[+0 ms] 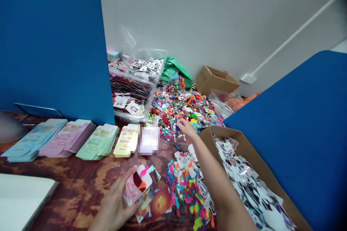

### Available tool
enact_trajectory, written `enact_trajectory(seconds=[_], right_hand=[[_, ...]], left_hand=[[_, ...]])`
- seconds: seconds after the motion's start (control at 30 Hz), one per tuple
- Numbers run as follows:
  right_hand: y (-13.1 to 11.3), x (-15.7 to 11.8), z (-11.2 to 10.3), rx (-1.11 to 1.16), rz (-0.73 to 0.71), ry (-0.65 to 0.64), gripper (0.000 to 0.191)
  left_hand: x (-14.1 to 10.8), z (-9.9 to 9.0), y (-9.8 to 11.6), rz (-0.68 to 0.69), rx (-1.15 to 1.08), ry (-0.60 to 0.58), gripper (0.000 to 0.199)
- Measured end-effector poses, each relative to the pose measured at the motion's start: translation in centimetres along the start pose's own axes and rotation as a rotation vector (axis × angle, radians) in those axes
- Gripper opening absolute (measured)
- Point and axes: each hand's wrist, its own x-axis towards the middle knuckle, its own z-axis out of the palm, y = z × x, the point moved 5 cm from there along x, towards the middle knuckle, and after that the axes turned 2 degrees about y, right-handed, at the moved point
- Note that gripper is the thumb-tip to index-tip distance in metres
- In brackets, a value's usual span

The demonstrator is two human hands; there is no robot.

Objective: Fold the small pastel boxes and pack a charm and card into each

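Note:
My left hand (119, 196) is wrapped round a small pink carton (132, 191), held tilted with its top flap up. A pink balloon and an orange piece show at the carton's mouth. Farther back, my right hand (185, 127) is at the near edge of a heap of small colourful trinkets (187, 106). Its fingers are pinched together beside a purple bit, and whatever they hold is too small to make out. Below my left hand lie several picture cards (161, 202). Loose uninflated balloons (187, 187) are piled to their right, under my right forearm.
Stacks of flat cartons in blue (35, 139), purple (66, 137), green (97, 142) and yellow (126, 140) line the left. Clear bins (138, 118) stand behind them. A cardboard box (249, 144) of stickers sits right. Blue partitions (54, 43) flank the table.

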Motion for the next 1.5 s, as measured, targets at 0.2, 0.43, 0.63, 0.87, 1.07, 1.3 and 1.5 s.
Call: enact_trajectory(seconds=[0.2, 0.43, 0.63, 0.87, 1.07, 1.3, 1.5], right_hand=[[-5.4, -6.7, -0.3, 0.167, -0.226, -0.199, 0.022], [-11.0, -13.7, 5.2, 0.115, -0.479, -0.428, 0.011], [-12.8, -16.7, 7.7, -0.024, -0.582, -0.402, 0.011], [-13.5, -18.7, 6.9, 0.019, -0.676, -0.107, 0.025], [-13.4, -20.4, 8.7, -0.118, -0.746, 0.007, 0.013], [-13.5, -21.1, 9.1, -0.073, -0.813, -0.096, 0.023], [-13.6, -22.6, 8.4, -0.056, -0.911, 0.029, 0.027]], left_hand=[[1.6, 0.3, 0.1, -0.143, -0.07, 0.018, 0.063], [1.6, -0.6, 0.2, -0.168, -0.072, 0.072, 0.065], [0.9, -1.5, 0.6, -0.146, -0.083, 0.091, 0.07], [0.5, -2.1, 1.4, -0.126, -0.103, 0.103, 0.066], [0.1, -2.5, 2.1, -0.118, -0.094, 0.153, 0.063], [-0.6, -3.3, 1.6, -0.09, -0.036, 0.146, 0.066], [-0.8, -3.8, 1.7, -0.117, -0.037, 0.15, 0.073]])
